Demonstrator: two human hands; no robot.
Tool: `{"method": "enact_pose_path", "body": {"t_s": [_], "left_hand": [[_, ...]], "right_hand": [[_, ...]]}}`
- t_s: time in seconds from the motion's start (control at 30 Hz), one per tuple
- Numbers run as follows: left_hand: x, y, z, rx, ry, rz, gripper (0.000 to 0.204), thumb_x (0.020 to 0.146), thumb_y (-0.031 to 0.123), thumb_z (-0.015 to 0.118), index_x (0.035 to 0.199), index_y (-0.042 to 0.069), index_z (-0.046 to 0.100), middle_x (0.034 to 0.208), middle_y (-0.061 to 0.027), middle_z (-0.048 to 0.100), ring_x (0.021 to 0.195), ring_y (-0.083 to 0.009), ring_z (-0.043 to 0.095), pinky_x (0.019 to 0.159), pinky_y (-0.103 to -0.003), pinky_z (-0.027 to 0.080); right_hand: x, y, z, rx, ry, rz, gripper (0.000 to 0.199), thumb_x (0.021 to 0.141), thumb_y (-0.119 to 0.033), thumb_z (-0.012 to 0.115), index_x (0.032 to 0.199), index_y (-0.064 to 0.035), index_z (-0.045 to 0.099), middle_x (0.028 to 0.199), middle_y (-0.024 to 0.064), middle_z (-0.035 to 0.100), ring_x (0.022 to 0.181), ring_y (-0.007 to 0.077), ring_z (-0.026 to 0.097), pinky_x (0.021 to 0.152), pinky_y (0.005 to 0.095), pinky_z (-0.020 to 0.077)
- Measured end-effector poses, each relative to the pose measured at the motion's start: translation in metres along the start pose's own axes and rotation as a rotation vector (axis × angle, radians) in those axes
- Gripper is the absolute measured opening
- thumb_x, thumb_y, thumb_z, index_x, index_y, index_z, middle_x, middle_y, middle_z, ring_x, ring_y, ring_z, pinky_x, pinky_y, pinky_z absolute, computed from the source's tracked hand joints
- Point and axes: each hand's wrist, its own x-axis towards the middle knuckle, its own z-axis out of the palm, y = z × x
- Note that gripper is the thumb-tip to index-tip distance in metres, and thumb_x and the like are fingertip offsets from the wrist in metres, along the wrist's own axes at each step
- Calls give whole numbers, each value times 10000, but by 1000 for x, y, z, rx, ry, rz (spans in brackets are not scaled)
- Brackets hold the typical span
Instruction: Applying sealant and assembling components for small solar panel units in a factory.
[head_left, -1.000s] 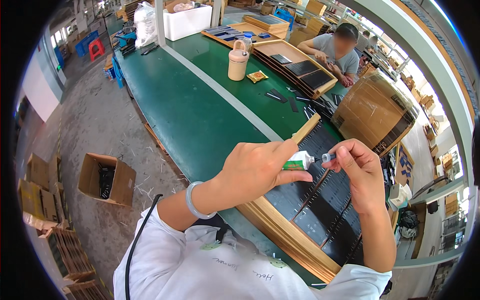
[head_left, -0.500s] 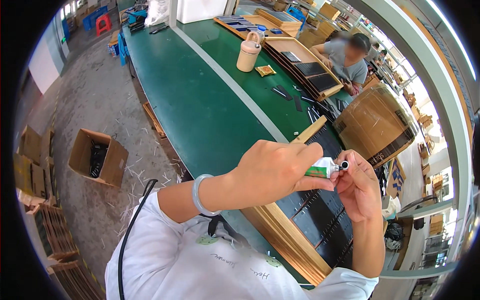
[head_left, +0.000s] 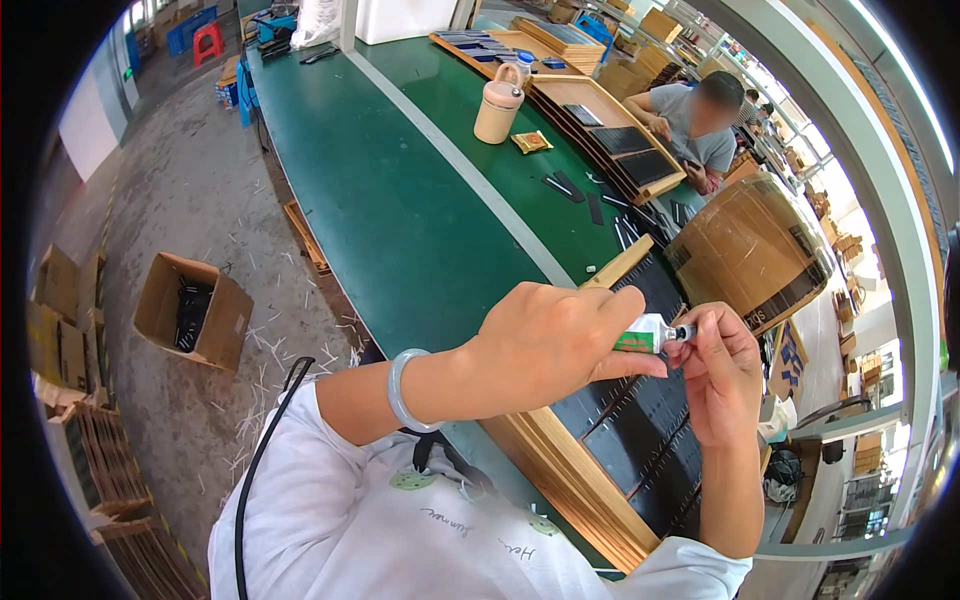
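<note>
Both hands have drifted right, left hand (head_left: 545, 345) gripping green-white tube (head_left: 640, 338), right hand (head_left: 722, 375) pinching its tip, above the wooden tray (head_left: 560, 455) at the green desk's (head_left: 400, 200) near edge.

Left hand (head_left: 545, 345) fisted, right hand (head_left: 722, 375) pinching at its fingertips, both raised together.

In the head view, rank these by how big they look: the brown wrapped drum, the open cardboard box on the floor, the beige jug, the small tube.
1. brown wrapped drum
2. open cardboard box
3. beige jug
4. small tube, mostly hidden in the left hand
</note>
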Motion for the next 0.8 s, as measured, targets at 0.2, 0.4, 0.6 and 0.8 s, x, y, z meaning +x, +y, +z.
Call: {"method": "enact_pose_path", "body": {"t_s": [0.2,0.4,0.6,0.8], "left_hand": [[0,5,0,65,-78,-16,440,711,428,667,802,31,501,618,-65,551,520,-228,577,434,-292,445],[1,6,2,3,-63,1,404,702,386,691,812,39,515,619,-78,546,528,-246,575,442,-313,441],[11,13,11,-21,22,95,412,757,439,622,785,52,482,608,-87,540,504,-245,570,424,-316,440],[13,17,15,-99,-16,-9,395,715,398,678,855,54,540,647,-110,571,543,-292,572,445,-344,438]], "right_hand": [[-11,-3,-1,-448,47,-402,148,877,-146,552,863,0,577,814,45,568,739,88,519,652,204,401],[-3,-10,-3,-722,47,-623,44,763,-27,638,765,-4,601,716,60,594,645,157,534,596,241,412],[1,-17,-13,-928,52,-776,66,740,-56,655,714,-35,598,641,71,562,570,205,513,523,291,404],[6,-20,-29,-914,-107,-729,83,768,-111,654,762,-31,630,653,68,578,618,213,543,571,307,425]]}}
